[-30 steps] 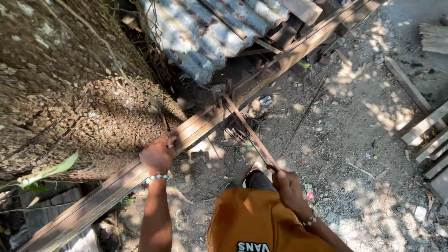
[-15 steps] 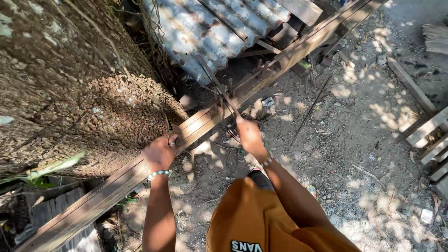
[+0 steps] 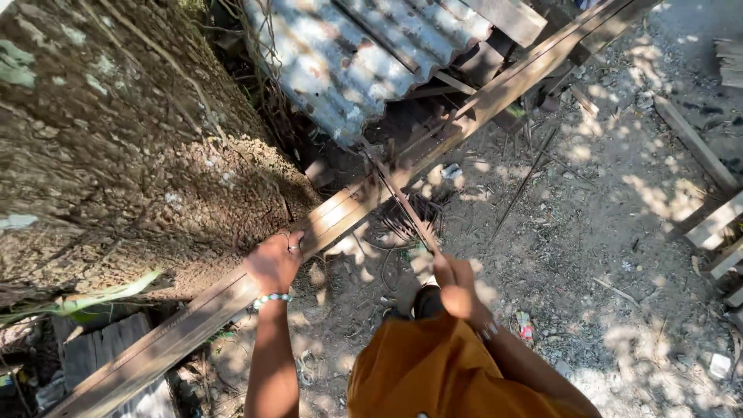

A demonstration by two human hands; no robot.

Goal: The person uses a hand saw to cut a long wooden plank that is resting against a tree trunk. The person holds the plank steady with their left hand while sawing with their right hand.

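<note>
Here, a long wooden beam (image 3: pixel 340 213) lies slantwise over the dirt ground (image 3: pixel 619 255), its long axis running from the lower left up to the upper right, where it passes beside a sheet of corrugated metal (image 3: pixel 348 62). The left hand (image 3: pixel 272 263) rests on the beam's upper edge, fingers curled over the wood — it is the nearer hand to the plank and already touches it. The right hand (image 3: pixel 453 282) sits just off the beam's near side, closed around the lower end of a thin metal rod (image 3: pixel 398 193) that slants up and away to cross the beam. So the rod's free end points toward the upper left, away from the person's body, while the beam stretches off to both sides.

The beam is rough, weathered timber, flat-faced and narrow. The rod looks dark and rusty. Left of the beam rises a broad tree trunk (image 3: pixel 108 155) with coarse, furrowed bark. More planks (image 3: pixel 716 220) lie at the right edge — pale, dusty, sun-dappled.
</note>
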